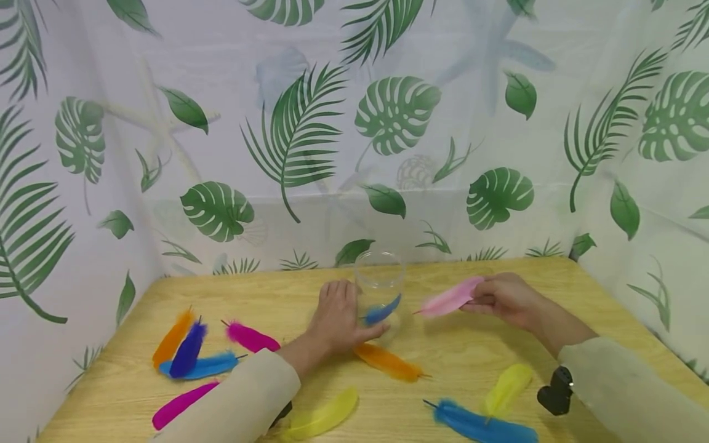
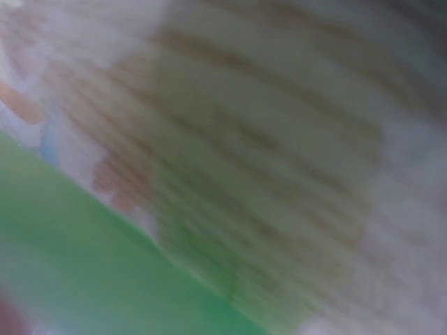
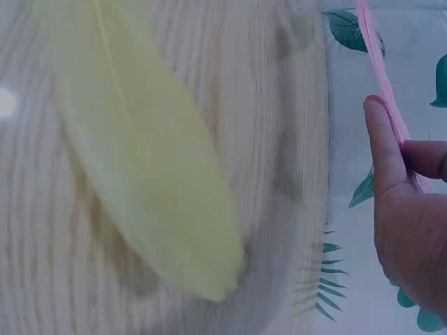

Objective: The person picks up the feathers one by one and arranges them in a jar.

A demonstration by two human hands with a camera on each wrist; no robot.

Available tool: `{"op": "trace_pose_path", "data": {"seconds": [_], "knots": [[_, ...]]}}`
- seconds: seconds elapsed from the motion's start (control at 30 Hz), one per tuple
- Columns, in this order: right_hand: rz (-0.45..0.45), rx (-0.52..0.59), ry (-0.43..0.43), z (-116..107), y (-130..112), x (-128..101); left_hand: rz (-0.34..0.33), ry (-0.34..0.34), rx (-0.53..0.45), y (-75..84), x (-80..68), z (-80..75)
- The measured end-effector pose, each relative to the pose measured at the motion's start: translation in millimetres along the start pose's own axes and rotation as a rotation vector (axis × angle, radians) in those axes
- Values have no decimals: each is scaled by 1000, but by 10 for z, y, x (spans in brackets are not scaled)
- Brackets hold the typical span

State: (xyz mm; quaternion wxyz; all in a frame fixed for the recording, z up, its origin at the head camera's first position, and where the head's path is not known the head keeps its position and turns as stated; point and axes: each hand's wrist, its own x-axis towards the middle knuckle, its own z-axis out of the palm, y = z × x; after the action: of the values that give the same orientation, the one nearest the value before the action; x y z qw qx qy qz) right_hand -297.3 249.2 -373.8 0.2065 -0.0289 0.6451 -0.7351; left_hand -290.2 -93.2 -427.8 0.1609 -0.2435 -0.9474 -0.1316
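A clear glass jar (image 1: 380, 277) stands upright mid-table with a blue feather (image 1: 382, 311) inside it. My left hand (image 1: 346, 317) rests on the table against the jar's left side, fingers fairly straight and thumb reaching along the jar's base. To the jar's right, my right hand (image 1: 479, 296) pinches a pink feather (image 1: 451, 299) by one end, its other end pointing toward the jar. In the right wrist view the pink feather (image 3: 380, 63) sits edge-on between thumb and finger of that hand (image 3: 404, 145). The left wrist view is all blur.
Loose feathers lie on the wooden table (image 1: 554, 289): orange (image 1: 173, 337), dark blue (image 1: 188, 349), blue (image 1: 202, 367) and magenta (image 1: 252, 337) at left, orange (image 1: 388, 362) by my left wrist, yellow (image 1: 324, 418), yellow (image 1: 506, 384) and blue (image 1: 482, 427) in front. Leaf-print curtains close three sides.
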Motion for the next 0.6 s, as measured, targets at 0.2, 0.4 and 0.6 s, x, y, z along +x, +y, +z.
{"op": "trace_pose_path", "data": {"seconds": [0.2, 0.4, 0.6], "knots": [[-5, 11, -9, 67, -41, 16, 1, 3, 8, -10, 8, -26], [-8, 24, -22, 98, -79, 12, -7, -12, 13, -11, 2, -23], [-20, 29, -4, 120, -132, 7, -5, -8, 8, -11, 4, -17]]}}
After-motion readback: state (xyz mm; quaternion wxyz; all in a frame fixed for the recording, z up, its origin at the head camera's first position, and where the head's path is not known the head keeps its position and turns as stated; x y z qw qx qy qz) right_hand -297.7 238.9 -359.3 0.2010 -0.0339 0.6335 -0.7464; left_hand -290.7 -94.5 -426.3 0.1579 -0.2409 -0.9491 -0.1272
